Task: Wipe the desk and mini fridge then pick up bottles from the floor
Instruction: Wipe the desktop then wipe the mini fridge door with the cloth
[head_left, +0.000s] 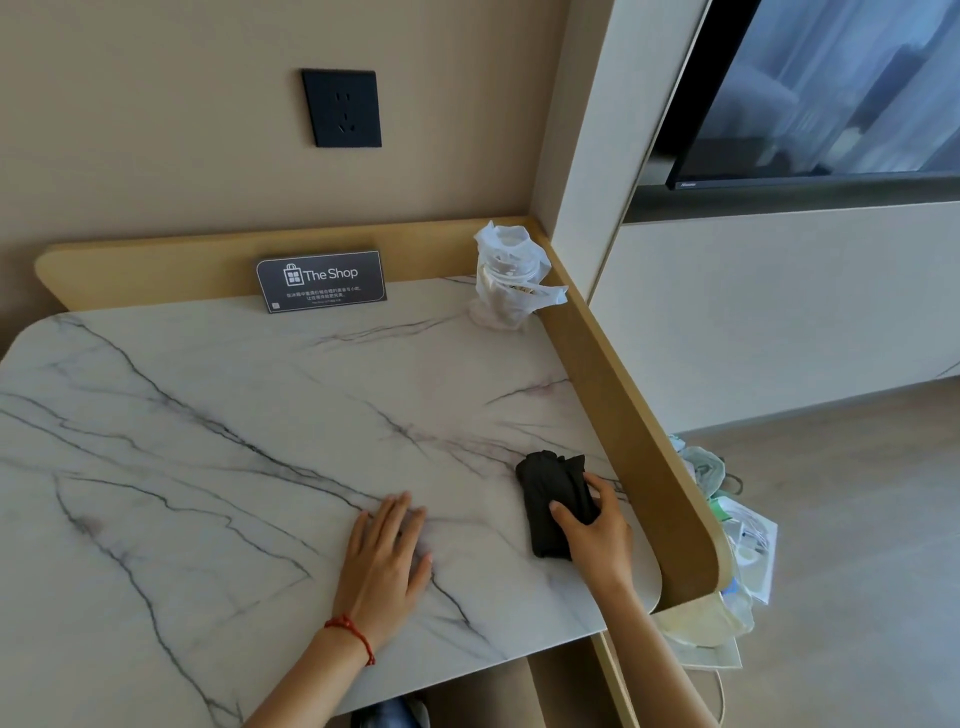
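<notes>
1. A folded black cloth (557, 503) lies on the white marble desk (218, 426), near its right edge and close to the tan raised rim (631, 415); its long axis runs roughly from the near edge toward the back wall, tilted slightly left at the far end.
2. The right hand (595, 535) grasps the cloth from the right, thumb across its near half and fingers curled over its right side, forearm reaching in from the lower right.
3. The left hand (387, 558) rests flat and released on the marble, palm down, fingers together and pointing away; a red string bracelet (353, 631) circles the wrist.
4. At the back stand a dark "The Shop" sign (321, 280) and a glass wrapped in white plastic (509, 278) in the corner.
5. Crumpled bags and packaging (737, 545) on the floor beyond the rim are partly hidden; their contents are hard to make out. A television (831, 93) is cut off at upper right.
</notes>
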